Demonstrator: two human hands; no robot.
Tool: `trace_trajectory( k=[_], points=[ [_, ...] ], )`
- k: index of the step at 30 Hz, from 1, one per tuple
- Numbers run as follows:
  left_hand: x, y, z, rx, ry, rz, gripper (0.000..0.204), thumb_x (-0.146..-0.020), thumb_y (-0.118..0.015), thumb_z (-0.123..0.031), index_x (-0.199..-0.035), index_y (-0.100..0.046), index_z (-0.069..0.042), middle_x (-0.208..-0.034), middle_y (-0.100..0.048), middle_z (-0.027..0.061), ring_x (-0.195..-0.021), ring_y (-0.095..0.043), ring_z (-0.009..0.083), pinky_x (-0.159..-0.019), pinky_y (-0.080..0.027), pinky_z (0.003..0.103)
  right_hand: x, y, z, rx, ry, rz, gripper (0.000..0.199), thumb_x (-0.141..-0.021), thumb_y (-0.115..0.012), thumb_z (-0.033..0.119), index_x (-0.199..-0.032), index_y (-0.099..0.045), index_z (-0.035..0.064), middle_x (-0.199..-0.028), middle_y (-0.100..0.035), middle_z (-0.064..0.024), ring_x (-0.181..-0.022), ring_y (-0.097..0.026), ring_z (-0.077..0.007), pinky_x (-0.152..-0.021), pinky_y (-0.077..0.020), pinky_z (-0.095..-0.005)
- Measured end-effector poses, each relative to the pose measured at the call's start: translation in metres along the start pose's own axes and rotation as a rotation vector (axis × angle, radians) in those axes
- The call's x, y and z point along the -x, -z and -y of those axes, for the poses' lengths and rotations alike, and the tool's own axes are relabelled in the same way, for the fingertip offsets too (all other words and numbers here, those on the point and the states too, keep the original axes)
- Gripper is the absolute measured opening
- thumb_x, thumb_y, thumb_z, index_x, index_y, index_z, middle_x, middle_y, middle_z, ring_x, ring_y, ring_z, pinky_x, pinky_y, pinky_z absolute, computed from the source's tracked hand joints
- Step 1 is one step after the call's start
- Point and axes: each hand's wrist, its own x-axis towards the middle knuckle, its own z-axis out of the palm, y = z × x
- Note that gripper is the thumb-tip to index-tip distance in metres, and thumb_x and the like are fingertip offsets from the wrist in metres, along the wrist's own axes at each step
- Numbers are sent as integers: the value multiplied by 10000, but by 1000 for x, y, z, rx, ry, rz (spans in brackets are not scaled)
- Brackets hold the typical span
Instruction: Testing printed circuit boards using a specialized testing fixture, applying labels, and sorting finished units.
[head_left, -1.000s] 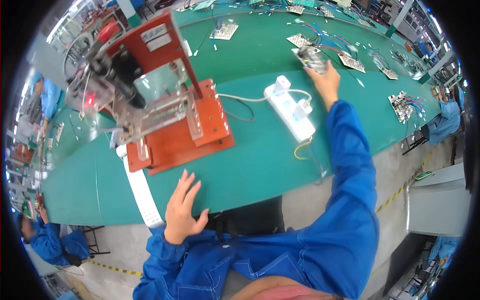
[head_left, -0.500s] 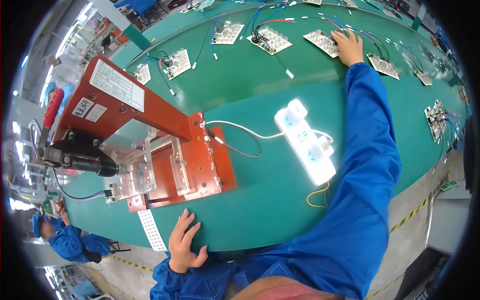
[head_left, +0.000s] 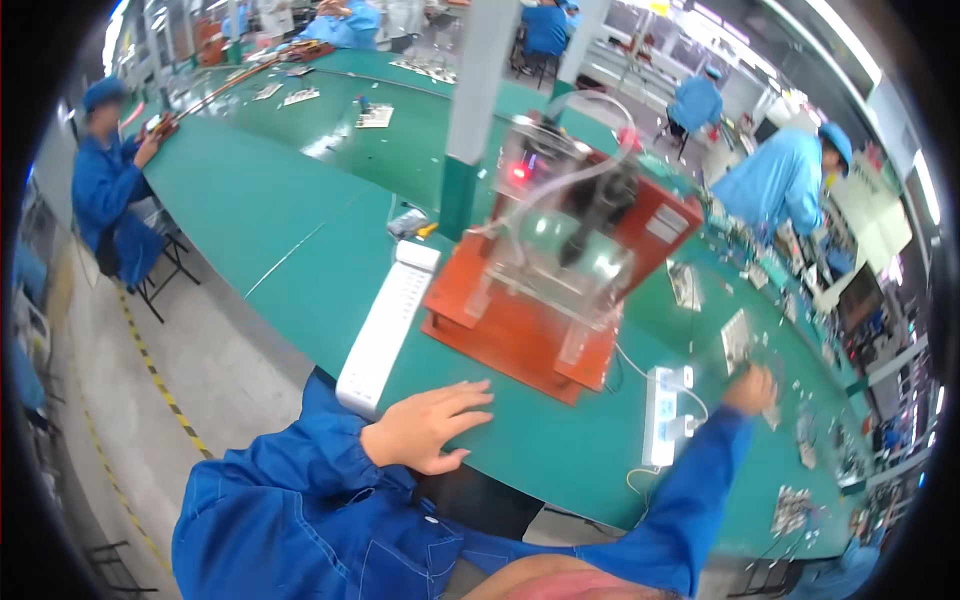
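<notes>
Well, the blurred right hand (head_left: 752, 390) is near a circuit board (head_left: 736, 338)

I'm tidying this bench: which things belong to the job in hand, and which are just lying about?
Probably in use:
circuit board nearest the right hand
white strip beside the left hand
red fixture

Apparently lying about:
upper-left boards
grey item near the fixture
</notes>
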Motion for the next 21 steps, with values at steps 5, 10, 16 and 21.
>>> trace_trajectory(
  k=[5,10,16,21],
  points=[
    [9,-6,2,55,-72,-58,553,-755,-701,-168,-1272,-557,-33,-1374,-527,192,-1327,-484,376,-1104,-419,470,-46,136,36,-533,-267,-170,153,-885,-606,6,-1020,-676,27,-937,-696,-97,-944,-676,-207,-859,-516,-363],
    [-15,19,-22,42,-231,-206,551,-787,-656,-73,-1324,-534,-54,-1404,-514,174,-1314,-507,341,-1073,-448,459,-112,289,91,-1000,-213,84,128,-936,-538,21,-1036,-587,-42,-878,-623,-125,-772,-585,-206,-696,-474,-315],
    [-55,105,-34,-492,-767,-366,553,-897,-544,-107,-1439,-438,-81,-1515,-424,79,-1418,-394,272,-1175,-311,493,-140,376,187,-1448,-161,1104,253,-879,-571,-18,-1126,-605,-61,-887,-637,-69,-780,-573,-109,-689,-467,-270],
    [-67,116,-35,-535,-891,-260,538,-899,-538,-140,-1423,-450,-58,-1486,-441,90,-1410,-394,257,-1195,-277,477,-128,375,216,-1777,-46,1637,312,-949,-609,41,-1244,-554,-45,-1146,-639,-77,-1025,-589,-123,-866,-485,-278]
  ],
)
